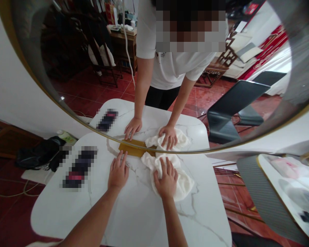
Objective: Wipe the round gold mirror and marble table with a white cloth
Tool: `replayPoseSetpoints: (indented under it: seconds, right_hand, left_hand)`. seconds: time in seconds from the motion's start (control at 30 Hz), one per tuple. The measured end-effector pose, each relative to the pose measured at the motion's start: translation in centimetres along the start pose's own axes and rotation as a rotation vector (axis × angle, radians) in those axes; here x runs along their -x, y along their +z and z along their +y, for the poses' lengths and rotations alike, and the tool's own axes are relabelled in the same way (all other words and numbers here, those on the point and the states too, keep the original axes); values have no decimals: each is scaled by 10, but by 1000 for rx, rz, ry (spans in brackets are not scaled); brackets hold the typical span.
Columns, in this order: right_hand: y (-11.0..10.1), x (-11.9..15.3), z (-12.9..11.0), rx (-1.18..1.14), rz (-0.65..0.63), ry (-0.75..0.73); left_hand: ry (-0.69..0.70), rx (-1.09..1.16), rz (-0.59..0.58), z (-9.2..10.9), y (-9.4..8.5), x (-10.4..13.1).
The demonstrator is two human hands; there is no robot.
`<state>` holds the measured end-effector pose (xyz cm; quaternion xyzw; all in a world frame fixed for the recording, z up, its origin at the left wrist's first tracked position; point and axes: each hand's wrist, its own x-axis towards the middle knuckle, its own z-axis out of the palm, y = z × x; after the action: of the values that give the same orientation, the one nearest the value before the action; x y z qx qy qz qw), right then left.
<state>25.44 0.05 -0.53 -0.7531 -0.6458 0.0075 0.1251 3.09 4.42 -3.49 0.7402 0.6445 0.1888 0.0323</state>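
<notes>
A white cloth lies crumpled on the white marbled table. On top of it my right hand is spread, pressing the cloth against the tabletop. To the left, my left hand rests on the table with nothing in it, its fingers apart. Its fingertips are beside the left end of a gold-coloured strip at the table's far edge. The cloth's left corner touches this strip.
A large gold-rimmed mirror stands just beyond the table, reflecting both arms. A blurred-out dark object lies on the table's left. A black bag is farther left; a ribbed cabinet stands right.
</notes>
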Motion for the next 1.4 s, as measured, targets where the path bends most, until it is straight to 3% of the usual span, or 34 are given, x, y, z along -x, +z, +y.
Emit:
replayPoseSetpoints:
  seconds: [0.23,0.63,0.77,0.93,1.2,1.4]
  right_hand:
    - [5,0,-13,-16,16,112]
    - [10,7,-66,-124,-17,-118]
    - [11,6,-72,-137,-25,-143]
    - [6,6,-55,-121,-47,-167]
    - [-2,13,4,-18,-14,-70]
    - [-3,-4,25,4,6,-27]
  left_hand:
    - [-11,20,18,2,-2,0]
    - [6,11,4,0,0,1]
    - [2,9,-3,0,-1,0]
    - [9,24,17,-1,0,0]
    - [4,26,16,-1,2,0]
    - [1,25,27,-1,3,0]
